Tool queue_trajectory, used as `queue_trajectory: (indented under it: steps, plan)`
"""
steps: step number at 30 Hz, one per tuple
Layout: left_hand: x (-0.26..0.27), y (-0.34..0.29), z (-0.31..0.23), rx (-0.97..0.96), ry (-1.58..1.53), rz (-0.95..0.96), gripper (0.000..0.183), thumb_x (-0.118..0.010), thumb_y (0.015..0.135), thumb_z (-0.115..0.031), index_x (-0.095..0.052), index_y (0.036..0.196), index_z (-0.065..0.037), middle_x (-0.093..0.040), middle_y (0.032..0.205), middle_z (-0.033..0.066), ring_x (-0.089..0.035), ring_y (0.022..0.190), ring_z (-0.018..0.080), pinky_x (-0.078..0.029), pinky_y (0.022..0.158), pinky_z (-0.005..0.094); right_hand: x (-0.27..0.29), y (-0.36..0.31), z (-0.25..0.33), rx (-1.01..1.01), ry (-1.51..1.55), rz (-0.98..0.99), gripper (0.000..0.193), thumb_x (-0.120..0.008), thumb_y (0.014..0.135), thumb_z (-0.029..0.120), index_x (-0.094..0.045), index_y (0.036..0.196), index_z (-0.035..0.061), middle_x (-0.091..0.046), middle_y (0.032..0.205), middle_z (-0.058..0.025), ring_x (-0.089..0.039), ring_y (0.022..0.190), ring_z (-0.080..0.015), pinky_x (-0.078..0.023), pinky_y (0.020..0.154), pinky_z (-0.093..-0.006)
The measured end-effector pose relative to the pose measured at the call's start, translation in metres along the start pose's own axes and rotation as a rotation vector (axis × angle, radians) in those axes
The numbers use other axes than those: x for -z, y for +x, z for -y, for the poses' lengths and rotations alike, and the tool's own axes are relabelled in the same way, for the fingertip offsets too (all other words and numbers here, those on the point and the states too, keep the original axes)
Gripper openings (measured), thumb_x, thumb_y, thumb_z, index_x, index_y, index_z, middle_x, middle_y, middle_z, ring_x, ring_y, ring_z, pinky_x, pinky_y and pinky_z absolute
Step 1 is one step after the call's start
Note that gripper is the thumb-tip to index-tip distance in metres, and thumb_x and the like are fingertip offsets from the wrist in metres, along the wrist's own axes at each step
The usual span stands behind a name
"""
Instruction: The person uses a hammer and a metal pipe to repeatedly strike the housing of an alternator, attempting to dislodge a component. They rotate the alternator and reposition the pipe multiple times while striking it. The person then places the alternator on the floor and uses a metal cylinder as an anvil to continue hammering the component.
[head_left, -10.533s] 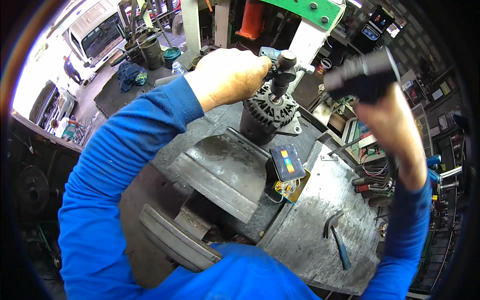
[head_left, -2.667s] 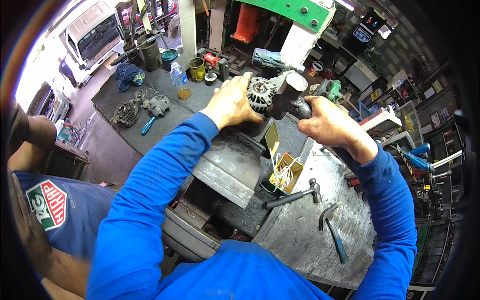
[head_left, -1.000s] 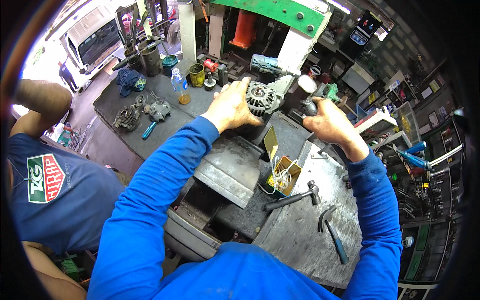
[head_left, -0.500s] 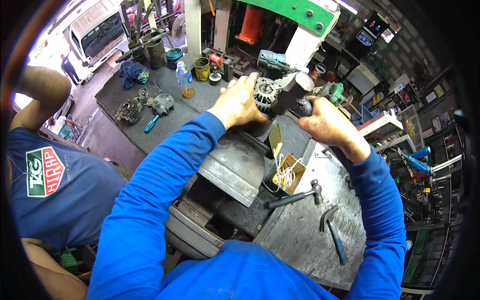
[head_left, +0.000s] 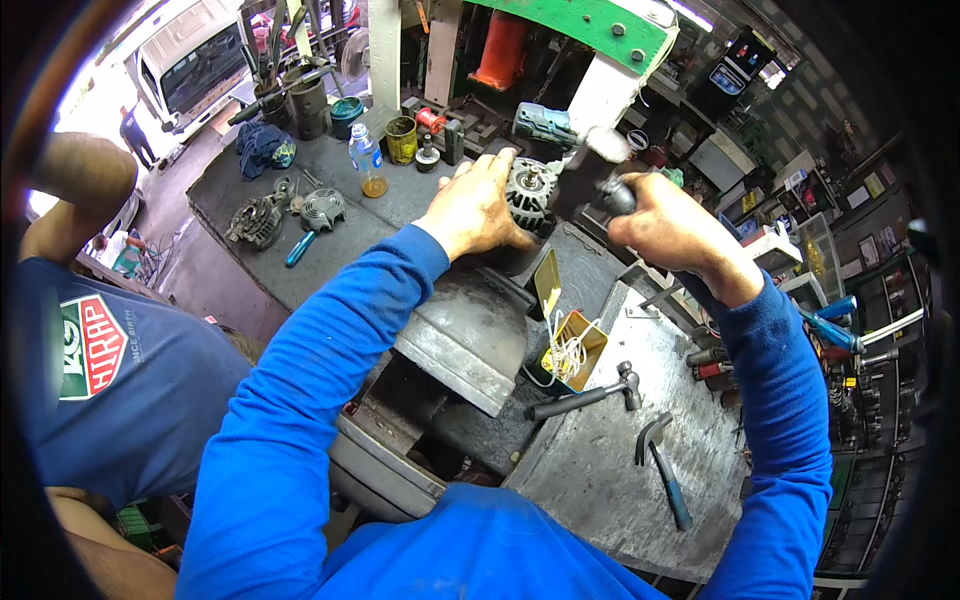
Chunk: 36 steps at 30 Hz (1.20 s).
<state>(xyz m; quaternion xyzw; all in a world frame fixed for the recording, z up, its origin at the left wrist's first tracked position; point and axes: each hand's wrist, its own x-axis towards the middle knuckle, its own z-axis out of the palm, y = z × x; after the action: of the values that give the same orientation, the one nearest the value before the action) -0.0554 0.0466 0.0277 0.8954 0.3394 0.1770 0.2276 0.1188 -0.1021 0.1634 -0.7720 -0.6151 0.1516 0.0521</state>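
Observation:
My left hand [head_left: 478,212] grips the side of an alternator [head_left: 531,190], fingers along its far side and thumb near its lower edge. The alternator has a silver slotted housing with a shaft in its middle, and stands behind a large grey bench vise [head_left: 460,335]. My right hand [head_left: 665,225] is closed on a heavy hammer [head_left: 606,146], its pale round face raised just right of the alternator. Motion blurs the dark part of the hammer, and my fist hides some of its handle. I cannot see whether hammer and alternator touch.
Nearer me lie a ball-peen hammer [head_left: 592,396] and a claw hammer [head_left: 664,470], beside a yellow box [head_left: 590,350] of white cord. A plastic bottle [head_left: 367,165], yellow can [head_left: 401,140], alternator parts [head_left: 260,222] and screwdriver [head_left: 300,248] stand or lie left. Another person [head_left: 130,390] is at left.
My right hand has moved slightly right and up with the hammer, whose head has risen and blurred. My left hand stays on the alternator. The person at left has shifted slightly.

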Motion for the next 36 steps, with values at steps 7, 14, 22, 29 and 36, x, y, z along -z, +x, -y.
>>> queue_trajectory:
  steps: [7, 14, 22, 29, 36]
  plan:
    - [0.002, -0.001, 0.000, -0.005, -0.003, 0.002, 0.124, -0.098, 0.062, -0.049, -0.033, 0.159, -0.007, -0.053, 0.150, 0.0207, -0.047, 0.143, 0.0420, -0.040, 0.116, 0.0602, -0.008, -0.003, -0.007, -0.074, 0.018, 0.028, 0.033, -0.069, 0.080, 0.017, -0.067, 0.101, -0.0094, -0.070, 0.078, -0.0231, -0.072, 0.073, -0.0297, -0.057, 0.069, -0.0436]
    - [-0.001, 0.001, 0.004, -0.025, 0.051, -0.003, 0.128, -0.098, 0.060, -0.048, -0.032, 0.160, -0.002, -0.053, 0.149, 0.0243, -0.052, 0.138, 0.0413, -0.042, 0.116, 0.0518, -0.104, -0.128, -0.049, -0.234, 0.347, -0.088, 0.045, -0.066, 0.079, 0.016, -0.065, 0.119, -0.0048, -0.072, 0.097, -0.0321, -0.072, 0.101, -0.0441, -0.056, 0.090, -0.0481]
    - [0.054, 0.012, 0.016, -0.206, -0.034, -0.006, 0.125, -0.095, 0.070, -0.041, -0.025, 0.162, 0.006, -0.035, 0.164, 0.0304, -0.040, 0.152, 0.0362, -0.034, 0.125, 0.0380, -0.311, -0.321, -0.085, -0.507, 0.079, -0.274, 0.047, -0.083, 0.080, 0.021, -0.065, 0.120, 0.0032, -0.072, 0.104, -0.0215, -0.069, 0.097, -0.0448, -0.055, 0.083, -0.0535]
    - [0.058, -0.088, -0.099, -0.377, -0.103, -0.091, 0.071, -0.087, 0.081, -0.037, -0.062, 0.138, -0.001, -0.069, 0.129, 0.0225, -0.068, 0.121, 0.0330, -0.053, 0.104, 0.0439, -0.377, -0.363, -0.106, -0.378, -0.045, -0.359, 0.052, -0.084, 0.081, 0.032, -0.067, 0.124, 0.0081, -0.062, 0.114, -0.0154, -0.058, 0.108, -0.0361, -0.047, 0.090, -0.0479]
    - [-0.095, -0.185, -0.198, -0.091, 0.398, 0.804, 0.063, -0.081, 0.086, -0.040, -0.063, 0.134, -0.003, -0.072, 0.122, 0.0195, -0.071, 0.112, 0.0369, -0.058, 0.096, 0.0467, -0.391, -0.362, -0.117, -0.369, -0.048, -0.345, 0.053, -0.079, 0.083, 0.041, -0.064, 0.122, 0.0073, -0.059, 0.108, -0.0127, -0.059, 0.102, -0.0331, -0.050, 0.084, -0.0447]
